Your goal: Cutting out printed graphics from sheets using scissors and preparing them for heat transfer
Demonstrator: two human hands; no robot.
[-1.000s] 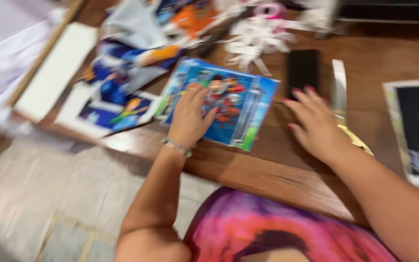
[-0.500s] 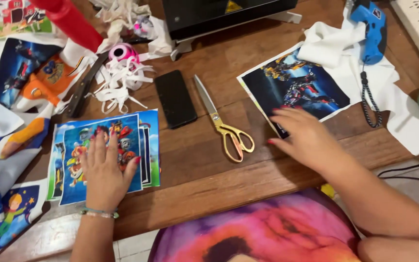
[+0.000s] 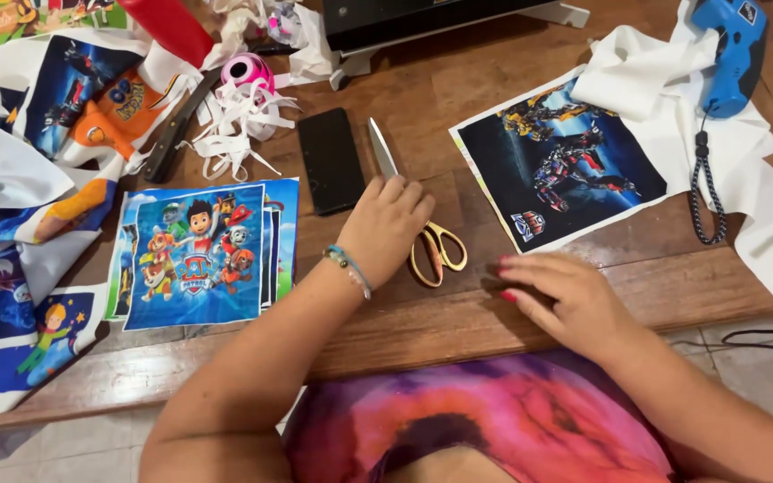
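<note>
Your left hand [image 3: 386, 228] lies curled over the scissors [image 3: 422, 224] on the table [image 3: 458, 313], grip unclear. Your right hand [image 3: 561, 300] rests flat and open, empty, near the robot print [image 3: 565, 170].

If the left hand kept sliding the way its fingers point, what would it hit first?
The left hand lies on the scissors, fingers pointing up the table. Going on, it would run along the blades; beyond that, bare wooden table up to the black machine, though depth is unclear.

even soft light, colours vivid, faint shadows under hands; sharp centre, slight blur at frame edges.
</note>
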